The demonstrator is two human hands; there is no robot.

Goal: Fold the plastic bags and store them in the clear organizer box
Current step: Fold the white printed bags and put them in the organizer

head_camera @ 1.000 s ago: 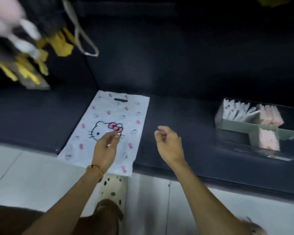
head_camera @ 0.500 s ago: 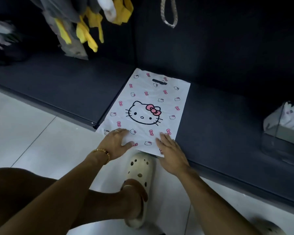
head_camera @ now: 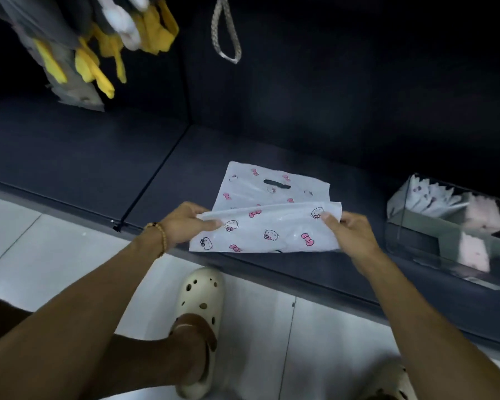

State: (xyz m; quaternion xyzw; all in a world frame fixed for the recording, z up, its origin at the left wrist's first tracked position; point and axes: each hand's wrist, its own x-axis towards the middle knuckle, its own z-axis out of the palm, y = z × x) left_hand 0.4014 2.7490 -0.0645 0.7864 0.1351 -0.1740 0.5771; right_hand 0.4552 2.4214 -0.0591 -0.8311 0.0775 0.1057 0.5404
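Bag [head_camera: 267,226]: first fold underway; left hand [head_camera: 185,223] and right hand [head_camera: 348,233] pinching its lifted edge; box [head_camera: 422,246] already holding folded bags; storing pending.

Dim overall; the dark shelf [head_camera: 272,145] swallows detail. The pale floor [head_camera: 26,255] and white bag [head_camera: 266,229] catch the most light. The box [head_camera: 445,226] at right and hanging items [head_camera: 98,53] are blurred; edges bend from the wide lens.

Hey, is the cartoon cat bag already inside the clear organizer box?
No, the bag lies on the dark shelf, half folded, pinched by the left hand and right hand, apart from the clear organizer box.
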